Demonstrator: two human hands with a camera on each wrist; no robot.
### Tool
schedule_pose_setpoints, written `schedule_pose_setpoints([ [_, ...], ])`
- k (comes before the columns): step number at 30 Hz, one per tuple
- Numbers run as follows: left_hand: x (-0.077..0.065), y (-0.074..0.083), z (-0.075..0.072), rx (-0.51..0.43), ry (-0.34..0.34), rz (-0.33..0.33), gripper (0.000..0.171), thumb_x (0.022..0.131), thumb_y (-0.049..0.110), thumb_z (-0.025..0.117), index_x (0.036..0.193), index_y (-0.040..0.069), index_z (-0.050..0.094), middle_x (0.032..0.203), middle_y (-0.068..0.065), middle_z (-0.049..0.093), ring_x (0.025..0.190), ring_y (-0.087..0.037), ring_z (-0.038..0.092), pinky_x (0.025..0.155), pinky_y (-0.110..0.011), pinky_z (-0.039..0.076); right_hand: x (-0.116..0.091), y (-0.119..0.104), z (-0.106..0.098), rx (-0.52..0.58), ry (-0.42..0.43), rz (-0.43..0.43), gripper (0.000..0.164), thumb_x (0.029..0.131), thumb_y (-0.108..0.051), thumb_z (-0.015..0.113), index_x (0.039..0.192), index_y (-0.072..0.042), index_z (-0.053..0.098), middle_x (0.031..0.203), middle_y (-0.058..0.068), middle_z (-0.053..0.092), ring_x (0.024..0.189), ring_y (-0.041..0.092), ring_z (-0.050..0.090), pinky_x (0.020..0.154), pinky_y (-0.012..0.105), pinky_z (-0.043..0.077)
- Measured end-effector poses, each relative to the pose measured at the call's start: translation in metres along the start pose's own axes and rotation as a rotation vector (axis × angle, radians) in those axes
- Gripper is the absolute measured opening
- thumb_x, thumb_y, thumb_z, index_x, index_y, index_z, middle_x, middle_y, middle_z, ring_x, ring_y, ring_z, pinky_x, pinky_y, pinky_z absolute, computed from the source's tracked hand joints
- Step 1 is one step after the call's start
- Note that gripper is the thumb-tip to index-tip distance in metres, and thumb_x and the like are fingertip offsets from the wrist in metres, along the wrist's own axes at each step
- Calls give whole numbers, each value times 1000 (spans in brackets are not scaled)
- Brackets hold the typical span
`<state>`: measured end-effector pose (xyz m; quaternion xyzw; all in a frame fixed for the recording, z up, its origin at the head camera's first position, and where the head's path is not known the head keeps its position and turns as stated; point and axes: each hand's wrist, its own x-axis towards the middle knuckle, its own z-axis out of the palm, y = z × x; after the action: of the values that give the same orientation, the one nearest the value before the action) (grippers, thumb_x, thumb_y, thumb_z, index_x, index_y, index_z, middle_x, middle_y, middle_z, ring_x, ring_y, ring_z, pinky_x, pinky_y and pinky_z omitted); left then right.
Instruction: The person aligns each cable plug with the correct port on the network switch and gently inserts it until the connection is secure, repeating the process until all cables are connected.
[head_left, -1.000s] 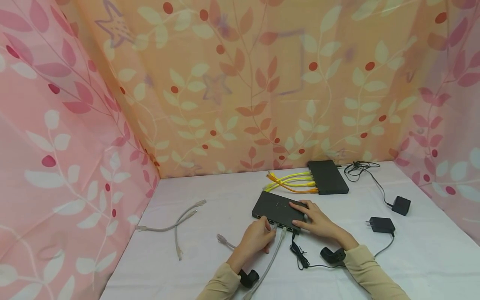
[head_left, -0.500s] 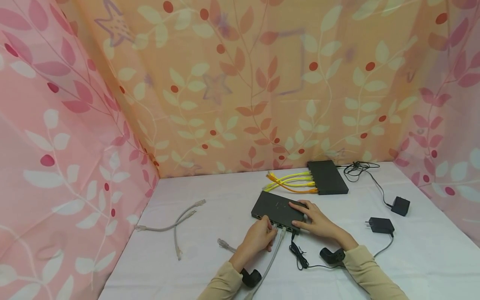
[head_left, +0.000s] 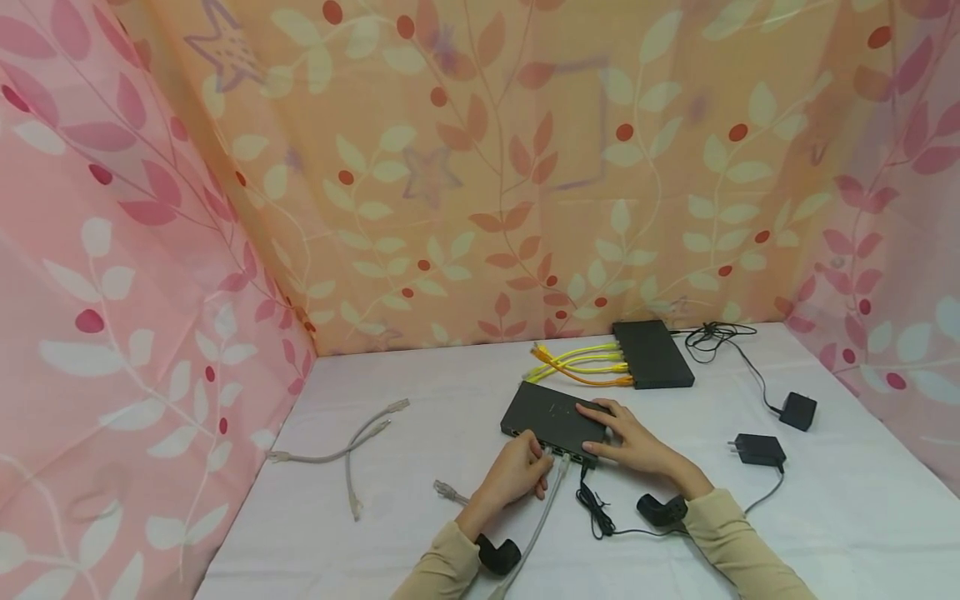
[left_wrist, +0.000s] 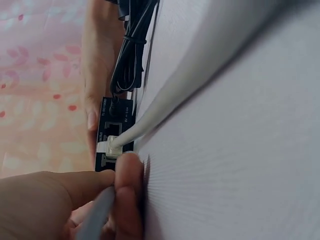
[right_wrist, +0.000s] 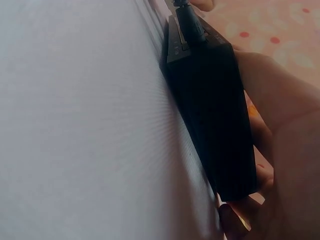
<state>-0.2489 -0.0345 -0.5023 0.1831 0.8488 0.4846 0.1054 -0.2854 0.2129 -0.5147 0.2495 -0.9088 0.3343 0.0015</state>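
Note:
A black network switch (head_left: 546, 414) lies on the white-covered table, its row of ports facing the person. My left hand (head_left: 512, 473) pinches a grey network cable (left_wrist: 98, 212) at those ports; the fingers hide its plug. Beside them, the clear plug (left_wrist: 115, 146) of another grey cable (head_left: 542, 518) sits in a port. My right hand (head_left: 637, 442) holds the switch's right end, thumb by the front corner and fingers over the top and back edge. A black power cord (head_left: 594, 510), tied in a bundle, enters the switch's front right.
Behind stands a second black switch (head_left: 654, 354) with several yellow and orange cables (head_left: 581, 367) in it. Two black power adapters (head_left: 798, 411) lie at the right. Loose grey cables (head_left: 337, 454) lie at the left, and a grey plug (head_left: 448, 492) shows near the left wrist.
Both hands keep nearly the same places at the switch. The left hand and wrist shift very slightly; the whole head view drifts a little.

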Motion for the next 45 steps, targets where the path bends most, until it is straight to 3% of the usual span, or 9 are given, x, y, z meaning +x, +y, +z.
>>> schedule_pose_setpoints([
  [7, 5, -5, -1, -247, -1, -55, 16, 88, 8, 60, 81, 2, 48, 54, -14, 63, 38, -17, 59, 38, -21, 38, 1, 0, 1, 13, -7, -15, 64, 84, -45, 63, 141, -24, 41, 142, 17, 31, 126, 39, 33, 94, 61, 33],
  [9, 6, -5, -2, -281, 10, -66, 17, 87, 8, 61, 79, 2, 48, 54, -15, 63, 38, -18, 59, 37, -22, 37, 1, 1, 1, 17, -6, -23, 64, 84, -45, 63, 141, -23, 41, 142, 17, 32, 125, 39, 33, 94, 61, 33],
  [16, 3, -6, -3, -225, 3, -41, 23, 93, 20, 56, 87, -2, 51, 60, -17, 65, 44, -19, 61, 41, -22, 43, 1, 4, 0, 7, 1, -20, 66, 83, -46, 64, 140, -23, 42, 141, 17, 32, 125, 39, 33, 93, 61, 33],
  [21, 2, -8, -4, -201, 14, -66, 28, 94, 25, 55, 92, -3, 57, 59, -12, 65, 44, -13, 60, 42, -22, 45, 2, 5, 0, 26, 2, -21, 65, 83, -46, 65, 140, -24, 42, 141, 16, 33, 126, 39, 34, 94, 61, 33],
  [26, 4, -9, -2, -200, 11, -55, 30, 94, 25, 54, 83, -3, 60, 57, -11, 65, 43, -11, 60, 40, -22, 44, 2, 6, 1, 28, 11, -22, 66, 82, -46, 66, 140, -25, 42, 141, 16, 33, 127, 38, 33, 95, 62, 32],
  [34, 3, -4, 3, -219, 90, -15, 27, 93, 19, 55, 83, -6, 60, 57, -19, 64, 44, -23, 62, 37, -21, 41, 1, 6, 1, 72, -1, -22, 65, 83, -42, 66, 140, -24, 41, 142, 15, 30, 129, 38, 29, 95, 64, 29],
  [41, 7, -8, 6, -208, 125, -15, 25, 92, 17, 56, 81, -5, 61, 54, -16, 63, 40, -14, 60, 37, -20, 41, 1, 7, 2, 78, -11, -22, 65, 84, -43, 65, 141, -25, 40, 143, 16, 28, 129, 39, 27, 95, 64, 30],
  [45, 9, -8, 5, -209, 106, -18, 25, 92, 17, 57, 81, -4, 61, 54, -13, 64, 40, -11, 59, 37, -21, 42, 0, 8, 1, 79, -10, -26, 66, 84, -42, 65, 141, -24, 39, 142, 17, 28, 128, 39, 28, 94, 64, 30],
])
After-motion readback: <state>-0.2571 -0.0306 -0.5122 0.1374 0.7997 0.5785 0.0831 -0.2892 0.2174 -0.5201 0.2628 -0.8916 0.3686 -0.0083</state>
